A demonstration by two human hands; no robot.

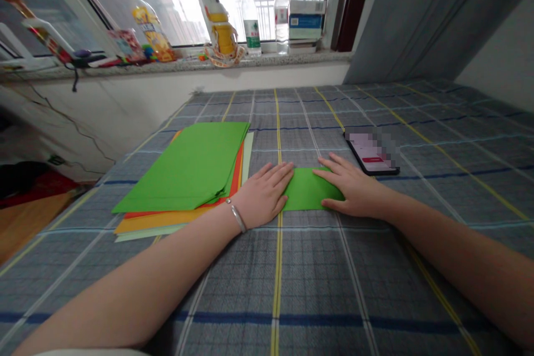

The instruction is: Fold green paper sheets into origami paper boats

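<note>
A small green piece of paper lies flat on the plaid cloth between my two hands. My left hand is laid flat over its left end, fingers stretched out, and a silver bracelet circles that wrist. Over the paper's right part rests my right hand, its fingers spread, palm down. Both hands hide the ends of the paper, so whether it is folded I cannot tell. Left of my left hand sits a stack of coloured sheets, with a large green sheet on top and orange, red and pale green edges showing below.
A phone with a lit screen lies beyond my right hand. The plaid cloth spreads under everything. Along the windowsill stand bottles, a yellow cup and a blue-and-white box. A grey curtain hangs at the right.
</note>
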